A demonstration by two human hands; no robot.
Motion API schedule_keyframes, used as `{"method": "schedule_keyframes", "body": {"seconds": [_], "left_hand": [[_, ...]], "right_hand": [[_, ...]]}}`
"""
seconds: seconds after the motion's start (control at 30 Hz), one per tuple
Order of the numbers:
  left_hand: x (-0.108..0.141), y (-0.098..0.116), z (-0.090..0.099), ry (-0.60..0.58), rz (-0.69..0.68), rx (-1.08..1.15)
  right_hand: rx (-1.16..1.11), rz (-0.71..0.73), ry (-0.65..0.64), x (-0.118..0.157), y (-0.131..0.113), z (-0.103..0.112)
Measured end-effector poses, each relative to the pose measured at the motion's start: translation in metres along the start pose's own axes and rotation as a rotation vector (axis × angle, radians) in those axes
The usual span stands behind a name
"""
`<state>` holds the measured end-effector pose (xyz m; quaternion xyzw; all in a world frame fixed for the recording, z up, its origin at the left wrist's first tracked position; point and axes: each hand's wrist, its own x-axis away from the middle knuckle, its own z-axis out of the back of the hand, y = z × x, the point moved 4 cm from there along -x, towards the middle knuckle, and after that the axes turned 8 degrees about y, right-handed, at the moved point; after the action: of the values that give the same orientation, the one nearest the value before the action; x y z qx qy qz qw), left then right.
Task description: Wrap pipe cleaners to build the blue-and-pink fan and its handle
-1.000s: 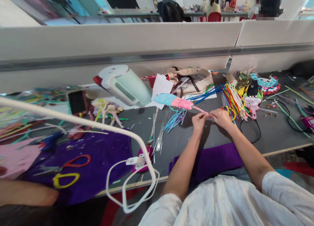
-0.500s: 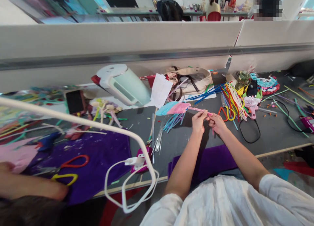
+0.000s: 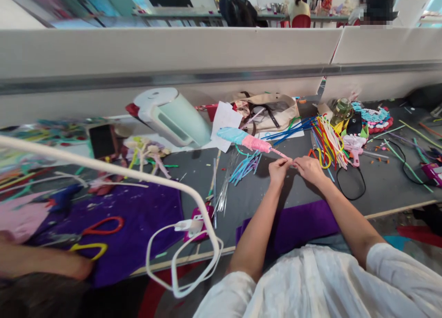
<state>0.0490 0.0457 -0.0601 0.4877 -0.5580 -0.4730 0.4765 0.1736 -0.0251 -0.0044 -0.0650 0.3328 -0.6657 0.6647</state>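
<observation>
A fuzzy blue-and-pink feather shape [image 3: 255, 143], apparently made of pipe cleaners, points up and left above the grey table. Its thin pink-wrapped stem [image 3: 280, 155] runs down to my fingers. My left hand [image 3: 279, 171] pinches this stem near its lower end. Right beside it, my right hand [image 3: 309, 169] has its fingers closed at the stem's tip; exactly what they grip is partly hidden. Below the feather lies a bundle of blue and purple pipe cleaners [image 3: 246, 168], with thin silvery wires [image 3: 225, 189] to the left.
Colourful pipe cleaners [image 3: 332, 138], scissors [image 3: 324, 158] and a pink glue gun [image 3: 355, 148] lie to the right. A mint-green appliance [image 3: 198, 124] leans behind. A white bent tube [image 3: 138, 171] crosses the left foreground, near another person's arm [image 3: 44, 261] over purple cloth [image 3: 145, 216].
The feather has turned, its blue tip rising and its stem now sloping down to the right. My right hand has turned over and drawn closer, its back now showing.
</observation>
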Motion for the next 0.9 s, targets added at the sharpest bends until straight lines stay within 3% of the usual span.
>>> {"method": "schedule_keyframes", "body": {"seconds": [0.07, 0.13, 0.23, 0.37, 0.43, 0.53, 0.63, 0.73, 0.83, 0.9], "left_hand": [[0.004, 0.003, 0.001, -0.050, 0.023, 0.032], [0.007, 0.006, 0.001, -0.093, 0.091, 0.091], [0.011, 0.010, 0.000, -0.138, 0.203, 0.203], [0.012, 0.009, -0.006, -0.133, 0.285, 0.353], [0.012, 0.007, -0.008, -0.071, 0.286, 0.414], [0.009, 0.005, -0.011, 0.028, 0.237, 0.438], [0.006, 0.005, -0.012, 0.114, 0.110, 0.370], [0.002, 0.005, -0.009, 0.175, -0.063, 0.221], [-0.002, 0.003, -0.005, 0.169, -0.162, 0.074], [-0.003, 0.000, -0.002, 0.118, -0.158, 0.024]], "right_hand": [[0.039, 0.082, -0.034, -0.007, 0.004, 0.009], [-0.116, 0.043, -0.040, -0.014, 0.011, 0.012], [-0.571, -0.131, -0.052, -0.017, 0.021, 0.002], [-1.097, -0.491, -0.003, -0.005, 0.024, -0.031], [-1.266, -0.629, 0.060, 0.004, 0.019, -0.047], [-1.374, -0.726, 0.190, 0.015, 0.007, -0.061], [-1.315, -0.738, 0.312, 0.021, -0.003, -0.064], [-1.070, -0.670, 0.361, 0.023, -0.005, -0.056], [-0.715, -0.540, 0.272, 0.019, 0.000, -0.041], [-0.439, -0.393, 0.182, 0.013, 0.005, -0.026]]}}
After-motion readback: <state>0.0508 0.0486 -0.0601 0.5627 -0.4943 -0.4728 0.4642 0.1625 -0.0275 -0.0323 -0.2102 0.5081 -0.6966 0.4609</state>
